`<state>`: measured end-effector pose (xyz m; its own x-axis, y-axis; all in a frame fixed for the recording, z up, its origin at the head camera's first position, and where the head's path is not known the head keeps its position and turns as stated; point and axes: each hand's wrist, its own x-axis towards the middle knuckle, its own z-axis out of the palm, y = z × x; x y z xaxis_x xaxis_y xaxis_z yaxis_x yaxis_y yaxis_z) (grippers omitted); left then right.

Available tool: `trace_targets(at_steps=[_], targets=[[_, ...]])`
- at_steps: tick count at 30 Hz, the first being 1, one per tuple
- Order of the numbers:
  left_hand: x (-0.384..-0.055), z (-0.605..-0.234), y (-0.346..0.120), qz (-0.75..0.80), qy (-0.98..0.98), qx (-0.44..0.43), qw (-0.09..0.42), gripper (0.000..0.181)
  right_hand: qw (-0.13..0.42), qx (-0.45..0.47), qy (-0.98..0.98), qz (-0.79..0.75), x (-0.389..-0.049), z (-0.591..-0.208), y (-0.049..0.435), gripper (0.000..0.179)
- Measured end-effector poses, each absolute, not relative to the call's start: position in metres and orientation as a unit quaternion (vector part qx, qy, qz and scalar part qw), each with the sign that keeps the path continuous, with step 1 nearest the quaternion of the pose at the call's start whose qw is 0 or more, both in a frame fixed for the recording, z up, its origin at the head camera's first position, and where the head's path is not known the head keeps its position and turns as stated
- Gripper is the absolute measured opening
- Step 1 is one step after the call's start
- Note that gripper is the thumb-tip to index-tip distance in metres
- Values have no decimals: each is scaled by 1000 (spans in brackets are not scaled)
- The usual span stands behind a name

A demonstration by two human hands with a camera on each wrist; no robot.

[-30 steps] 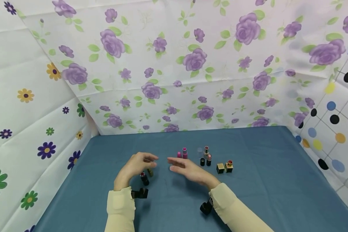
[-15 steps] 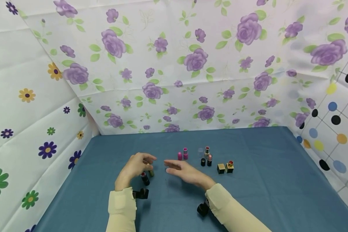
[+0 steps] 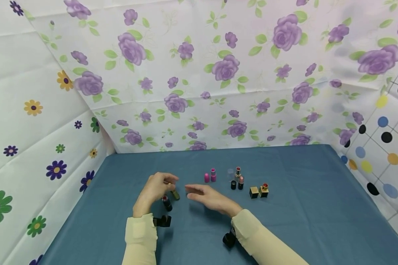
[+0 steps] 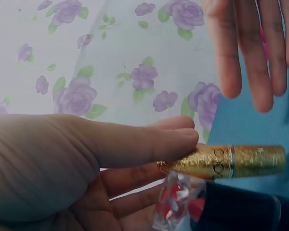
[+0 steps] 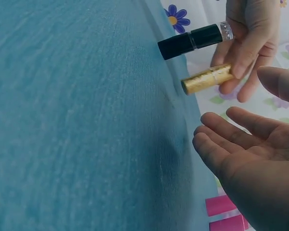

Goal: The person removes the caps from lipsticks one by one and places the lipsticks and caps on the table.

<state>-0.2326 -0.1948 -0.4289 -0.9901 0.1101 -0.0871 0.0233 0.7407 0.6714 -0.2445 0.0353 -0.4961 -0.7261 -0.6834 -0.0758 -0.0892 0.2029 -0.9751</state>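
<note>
In the left wrist view, my left hand (image 4: pixel 86 159) pinches one end of a closed gold lipstick (image 4: pixel 253 160) between thumb and fingers. The lipstick (image 3: pixel 175 194) tilts in the head view. Beside it a black lipstick (image 3: pixel 167 203) with a clear faceted top stands on the table; my left hand is close to it. To the right, my right hand (image 3: pixel 212 198) hovers over the cloth with fingers extended and holds nothing. Its palm (image 5: pixel 265 159) faces the left hand in the right wrist view.
A bright pink lipstick (image 3: pixel 213 175) and its cap (image 3: pixel 206 178) stand farther back on the blue cloth (image 3: pixel 302 206). Right of them are uncapped lipsticks (image 3: pixel 240 183), a small black cap (image 3: pixel 233 184), a clear cap (image 3: pixel 230 174), a gold square lipstick (image 3: pixel 264 190) and its cap (image 3: pixel 253 192).
The gold lipstick has tilted in my left hand, its lower end swinging right. My right hand has drifted slightly left and down, nearer the left hand.
</note>
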Motion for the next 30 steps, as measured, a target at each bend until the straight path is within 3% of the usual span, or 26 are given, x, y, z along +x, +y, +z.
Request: trace_targets(at_steps=[12, 23, 30], targets=[[-235, -424, -184, 434, 896, 69, 65, 23, 225, -253, 715, -612, -246, -493, 26, 46], [-245, -431, -155, 455, 886, 85, -12, 26, 200, -222, 675, -674, -252, -487, 34, 39], [-247, -434, -137, 521, 849, 89, -18, 32, 181, -199, 665, -697, -252, -482, 50, 40]])
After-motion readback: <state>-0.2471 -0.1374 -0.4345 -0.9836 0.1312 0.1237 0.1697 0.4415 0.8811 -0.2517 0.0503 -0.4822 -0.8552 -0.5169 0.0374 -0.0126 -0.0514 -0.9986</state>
